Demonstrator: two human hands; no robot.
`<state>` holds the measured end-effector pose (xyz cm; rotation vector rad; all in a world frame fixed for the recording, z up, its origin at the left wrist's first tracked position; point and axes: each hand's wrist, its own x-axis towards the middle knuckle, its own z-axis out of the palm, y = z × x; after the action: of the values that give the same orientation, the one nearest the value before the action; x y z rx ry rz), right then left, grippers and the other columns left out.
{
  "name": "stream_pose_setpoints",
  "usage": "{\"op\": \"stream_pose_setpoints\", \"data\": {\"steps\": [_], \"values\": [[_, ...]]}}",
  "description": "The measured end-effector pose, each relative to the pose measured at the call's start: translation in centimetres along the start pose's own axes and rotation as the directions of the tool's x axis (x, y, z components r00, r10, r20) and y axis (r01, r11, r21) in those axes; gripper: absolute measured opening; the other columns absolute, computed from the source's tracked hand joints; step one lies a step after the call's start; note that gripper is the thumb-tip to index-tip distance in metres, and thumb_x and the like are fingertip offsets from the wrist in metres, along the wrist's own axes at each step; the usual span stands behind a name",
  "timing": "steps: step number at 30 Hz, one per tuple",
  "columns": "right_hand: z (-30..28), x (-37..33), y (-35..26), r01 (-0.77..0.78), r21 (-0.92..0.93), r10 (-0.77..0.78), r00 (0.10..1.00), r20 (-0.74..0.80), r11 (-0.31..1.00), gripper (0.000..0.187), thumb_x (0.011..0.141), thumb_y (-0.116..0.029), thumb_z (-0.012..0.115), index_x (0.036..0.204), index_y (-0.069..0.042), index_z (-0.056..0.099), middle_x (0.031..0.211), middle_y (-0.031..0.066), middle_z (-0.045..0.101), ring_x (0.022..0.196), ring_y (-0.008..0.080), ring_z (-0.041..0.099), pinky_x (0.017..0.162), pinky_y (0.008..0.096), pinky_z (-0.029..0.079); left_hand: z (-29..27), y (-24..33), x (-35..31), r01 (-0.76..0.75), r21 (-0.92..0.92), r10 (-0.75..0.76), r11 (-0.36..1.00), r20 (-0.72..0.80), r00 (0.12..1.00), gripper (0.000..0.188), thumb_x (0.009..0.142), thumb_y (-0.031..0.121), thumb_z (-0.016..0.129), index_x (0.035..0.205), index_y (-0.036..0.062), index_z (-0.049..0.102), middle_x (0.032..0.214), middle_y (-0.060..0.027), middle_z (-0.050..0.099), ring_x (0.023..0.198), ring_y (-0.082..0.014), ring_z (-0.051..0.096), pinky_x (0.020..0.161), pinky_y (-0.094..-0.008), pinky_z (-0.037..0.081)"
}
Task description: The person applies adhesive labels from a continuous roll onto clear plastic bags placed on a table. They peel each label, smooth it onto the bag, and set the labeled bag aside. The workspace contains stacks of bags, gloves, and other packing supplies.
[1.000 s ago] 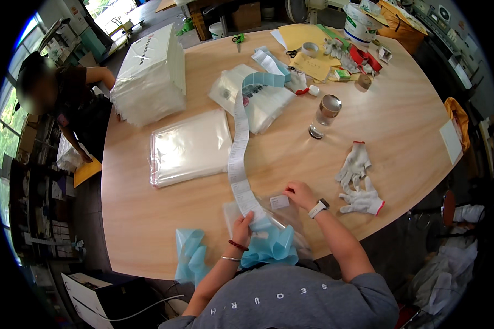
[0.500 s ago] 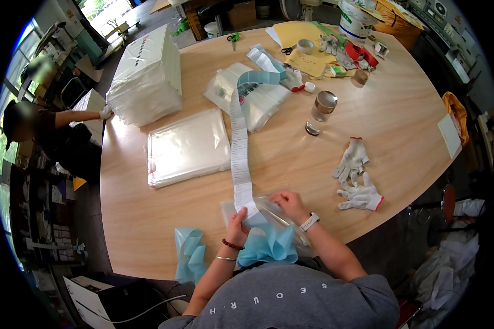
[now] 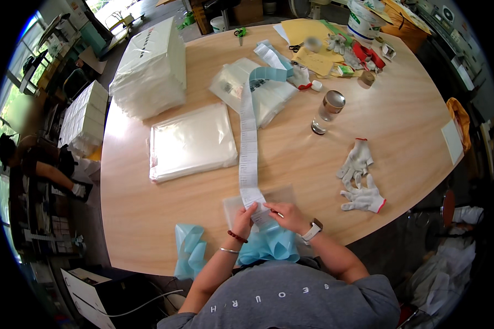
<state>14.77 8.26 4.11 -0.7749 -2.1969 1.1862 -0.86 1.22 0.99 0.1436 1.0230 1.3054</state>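
Observation:
A long strip of white printed labels with pale blue backing (image 3: pixel 248 148) runs down the table to me. My left hand (image 3: pixel 243 220) pinches its left edge near the table's front. Opposite it, my right hand (image 3: pixel 288 217) has its fingers closed at the strip's right edge; a small dark, light-tipped detail by these fingers is too small to name. Under both hands lies a clear plastic bag (image 3: pixel 282 195), partly covered. The strip's loose blue coils (image 3: pixel 269 244) gather against my front, and more blue strip (image 3: pixel 189 249) hangs over the table edge at left.
A flat stack of clear bags (image 3: pixel 192 143) and a tall wrapped stack (image 3: pixel 151 71) stand at left. To the right are a water bottle (image 3: pixel 328 112) and white work gloves (image 3: pixel 362 178). Scissors (image 3: pixel 240 35) lie far back. A person (image 3: pixel 44 159) is beyond the left edge.
My right hand has moved left from the clear bag to the label strip. The strip and my left hand have shifted slightly right. The person at left has moved away from the wrapped stack.

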Motion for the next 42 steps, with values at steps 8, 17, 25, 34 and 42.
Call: {"op": "stream_pose_setpoints", "data": {"steps": [8, 17, 25, 34, 42], "values": [[-1.2, -1.6, -3.4, 0.245, -0.344, -0.278, 0.959, -0.048, 0.906, 0.014, 0.072, -0.008, 0.059, 0.086, -0.011, 0.063, 0.091, 0.0047, 0.058, 0.086, 0.0223, 0.053, 0.078, 0.0338, 0.041, -0.1, -0.7, 0.0, -0.054, 0.013, 0.055, 0.998, -0.137, 0.989, 0.024, 0.083, 0.02, 0.054, 0.099, 0.0019, 0.054, 0.092, -0.006, 0.059, 0.081, -0.0151, 0.057, 0.071, -0.0281, 0.046], [-3.0, -0.9, 3.7, -0.369, 0.19, 0.411, 0.864, -0.29, 0.91, 0.011, 0.072, -0.006, 0.061, 0.082, -0.001, 0.062, 0.073, 0.0117, 0.06, 0.063, 0.0209, 0.058, 0.059, 0.0284, 0.046, -0.9, -0.7, 0.1, -0.047, -0.087, 0.033, 0.995, -0.155, 0.987, 0.027, 0.081, 0.018, 0.057, 0.101, 0.0008, 0.053, 0.093, -0.0057, 0.059, 0.083, -0.0144, 0.057, 0.073, -0.0269, 0.046], [-2.5, 0.5, 5.4, -0.371, 0.109, 0.386, 0.893, -0.231, 0.922, 0.011, 0.073, -0.009, 0.061, 0.081, 0.0, 0.062, 0.073, 0.0104, 0.062, 0.062, 0.015, 0.058, 0.057, 0.0254, 0.045, -0.6, -0.7, -0.1, -0.046, -0.059, 0.036, 0.997, -0.161, 0.986, 0.024, 0.081, 0.016, 0.056, 0.1, 0.0012, 0.054, 0.093, -0.0049, 0.059, 0.083, -0.0138, 0.057, 0.073, -0.026, 0.046], [-2.1, 2.3, 1.9, -0.388, -0.594, 0.205, 0.913, -0.353, 0.705, 0.034, 0.064, -0.019, 0.067, 0.093, -0.007, 0.054, 0.083, 0.0079, 0.056, 0.078, 0.0239, 0.055, 0.066, 0.0343, 0.044, -0.5, -0.7, -0.2, -0.062, 0.0, 0.062, 0.998, -0.156, 0.986, 0.026, 0.082, 0.019, 0.056, 0.099, 0.0002, 0.055, 0.094, -0.0058, 0.059, 0.082, -0.0134, 0.057, 0.072, -0.0251, 0.045], [-3.8, 3.8, 6.4, -0.285, -0.298, 0.295, 0.956, -0.015, 0.911, 0.018, 0.064, -0.015, 0.066, 0.078, -0.007, 0.058, 0.081, 0.0074, 0.055, 0.08, 0.0238, 0.052, 0.066, 0.0353, 0.043, -0.8, -0.8, -0.1, -0.05, -0.003, 0.049, 0.999, -0.14, 0.989, 0.024, 0.081, 0.017, 0.056, 0.1, 0.0018, 0.054, 0.093, -0.0051, 0.059, 0.083, -0.0136, 0.057, 0.073, -0.0265, 0.046]]}}
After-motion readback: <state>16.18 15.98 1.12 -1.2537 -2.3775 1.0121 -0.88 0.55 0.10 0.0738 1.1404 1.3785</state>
